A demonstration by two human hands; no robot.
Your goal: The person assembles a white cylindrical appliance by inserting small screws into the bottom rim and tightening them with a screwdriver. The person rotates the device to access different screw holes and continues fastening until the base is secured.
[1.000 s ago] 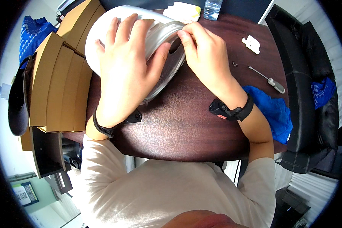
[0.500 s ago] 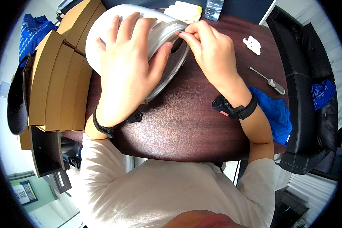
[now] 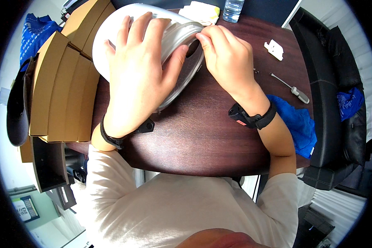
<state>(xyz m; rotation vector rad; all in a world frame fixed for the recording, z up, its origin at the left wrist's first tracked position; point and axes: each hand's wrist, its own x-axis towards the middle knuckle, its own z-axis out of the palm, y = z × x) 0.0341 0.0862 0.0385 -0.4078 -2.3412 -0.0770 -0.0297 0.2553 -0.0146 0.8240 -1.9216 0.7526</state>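
Observation:
A rounded white shell (image 3: 105,43), like a helmet with a clear curved edge piece (image 3: 182,89), lies tilted at the far left of the table. My left hand (image 3: 140,74) rests on it with fingers spread, the thumb near its grey-lined rim (image 3: 190,29). At the right end of that rim, my right hand (image 3: 229,56) has thumb and forefinger pinched together, the other fingers curled. Whatever is between those fingertips is hidden or too small to name. A dark opening (image 3: 192,48) shows below the rim, between my two hands.
On the brown table (image 3: 186,140), a screwdriver (image 3: 295,91), small metal bits (image 3: 256,71), a white plastic part (image 3: 274,50) and a blue cloth (image 3: 295,128) lie rightward. Behind are a white-yellow cloth (image 3: 200,13) and water bottle (image 3: 233,10). Cardboard boxes (image 3: 58,95) line the left.
My right hand has turned slightly at the rim, its fingers curling more, and its wrist has shifted a little left. Small metal bits now show beside it. My left hand stays put.

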